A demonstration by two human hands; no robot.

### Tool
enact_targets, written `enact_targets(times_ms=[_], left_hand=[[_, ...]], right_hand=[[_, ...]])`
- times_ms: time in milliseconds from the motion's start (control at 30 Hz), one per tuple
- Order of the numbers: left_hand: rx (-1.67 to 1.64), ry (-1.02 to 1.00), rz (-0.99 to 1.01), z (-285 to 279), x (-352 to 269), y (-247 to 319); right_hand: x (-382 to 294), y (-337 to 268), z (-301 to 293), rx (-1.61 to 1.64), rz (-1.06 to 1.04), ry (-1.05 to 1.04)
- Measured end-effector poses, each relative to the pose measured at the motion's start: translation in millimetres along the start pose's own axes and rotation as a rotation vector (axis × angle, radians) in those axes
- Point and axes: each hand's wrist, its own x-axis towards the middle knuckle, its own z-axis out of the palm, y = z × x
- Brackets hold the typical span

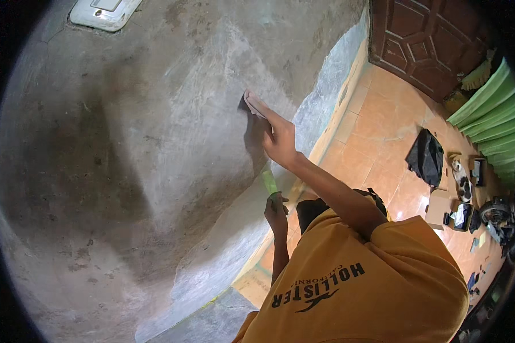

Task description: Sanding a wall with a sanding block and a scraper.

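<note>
A bare grey plaster wall (189, 128) fills the left and middle of the head view, with a whitish smeared patch (236, 64) on it. My right hand (279, 139) is stretched out to this wall, holding a pale pinkish folded piece (255, 104) against its surface; its material cannot be told. Lower down, my left hand (277, 210) grips a light green flat tool (269, 182), perhaps a scraper, whose far end points at the wall. Whether that end touches the wall is unclear. Shadows of hand and arm fall on the plaster.
A switch plate (106, 13) sits at top left. Bluish-white paint (326, 94) borders the tiled floor (369, 141). Beyond are a brown panelled door (416, 43), a green curtain (491, 120), a black bag (425, 156), a cat (461, 180) and open cardboard boxes (440, 210).
</note>
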Motion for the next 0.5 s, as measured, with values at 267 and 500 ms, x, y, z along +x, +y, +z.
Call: enact_targets(times_ms=[267,500], left_hand=[[-0.012,-0.024,-0.026,-1.1,3.0,2.3],[-0.017,-0.046,0.000,1.4,7.2,1.8]], right_hand=[[20.5,-15.9,0.8,0.054,0.103,-0.027],[34.6,-31.1,-3.6,0.092,0.040,-0.041]])
